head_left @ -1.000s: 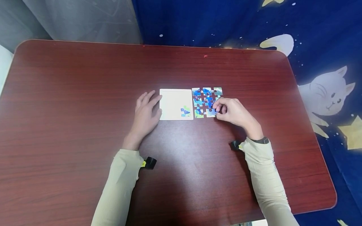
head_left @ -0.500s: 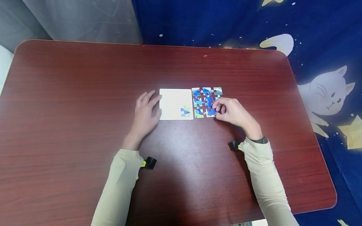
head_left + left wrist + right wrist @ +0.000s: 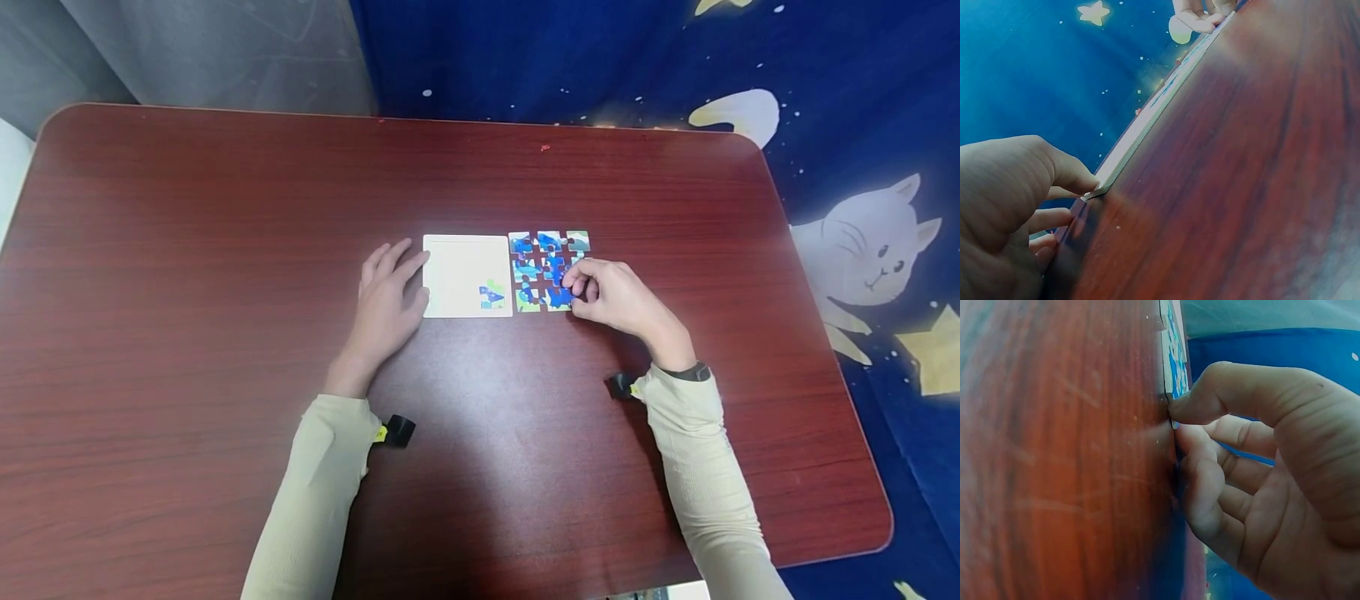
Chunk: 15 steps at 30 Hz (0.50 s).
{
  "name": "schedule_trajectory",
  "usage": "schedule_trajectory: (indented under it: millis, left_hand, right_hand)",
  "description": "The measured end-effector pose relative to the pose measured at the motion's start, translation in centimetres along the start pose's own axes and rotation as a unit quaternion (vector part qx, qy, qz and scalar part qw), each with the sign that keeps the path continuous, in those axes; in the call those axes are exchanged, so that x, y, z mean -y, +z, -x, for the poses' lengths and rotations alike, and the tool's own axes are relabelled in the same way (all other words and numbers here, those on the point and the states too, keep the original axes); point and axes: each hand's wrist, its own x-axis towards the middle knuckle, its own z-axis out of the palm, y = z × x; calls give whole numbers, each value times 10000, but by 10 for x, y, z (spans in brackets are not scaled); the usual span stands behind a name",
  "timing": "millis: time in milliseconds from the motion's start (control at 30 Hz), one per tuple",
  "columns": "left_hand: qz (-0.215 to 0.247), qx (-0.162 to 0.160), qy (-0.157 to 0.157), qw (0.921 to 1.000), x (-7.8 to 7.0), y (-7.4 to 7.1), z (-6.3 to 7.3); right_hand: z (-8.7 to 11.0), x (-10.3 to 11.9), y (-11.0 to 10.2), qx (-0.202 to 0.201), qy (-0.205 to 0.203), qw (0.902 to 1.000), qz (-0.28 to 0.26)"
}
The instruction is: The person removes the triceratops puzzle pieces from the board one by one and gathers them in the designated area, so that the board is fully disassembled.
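Observation:
A square cream puzzle board [image 3: 457, 275] lies on the table, with one blue-and-green puzzle piece [image 3: 492, 295] in its lower right corner. My left hand [image 3: 386, 300] rests at the board's left edge, thumb and index fingertip touching it, fingers extended. Right of the board, several loose puzzle pieces [image 3: 549, 242] lie in rough rows. My right hand [image 3: 618, 296] bends over the lower right of these and pinches a blue puzzle piece [image 3: 558, 298] in the bottom row by its right side. In the right wrist view, the thumb [image 3: 1194, 407] is on a thin piece's edge. The hand partly hides the pieces beneath it.
The dark red wooden table [image 3: 225, 208] extends round the board on every side. Behind it hang a grey curtain [image 3: 225, 50] and a blue curtain [image 3: 525, 58] with stars and a white cat. A small black camera [image 3: 400, 431] sits at the left wrist.
The bottom-row puzzle piece at my right fingertips looked pale one second ago and now shows deep blue. My right hand has shifted very slightly left; the left hand stays still.

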Motion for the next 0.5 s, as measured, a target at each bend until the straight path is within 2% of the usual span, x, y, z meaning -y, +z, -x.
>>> schedule_trajectory:
  millis: [300, 500]
  left_hand:
    - [-28, -1, -1, 10000, 0, -2, 0]
    - [-15, 6, -6, 10000, -1, -2, -1]
  right_hand:
    - [1, 7, -5, -59, -72, 9999, 76]
    - [-8, 34, -11, -120, -517, 9982, 296]
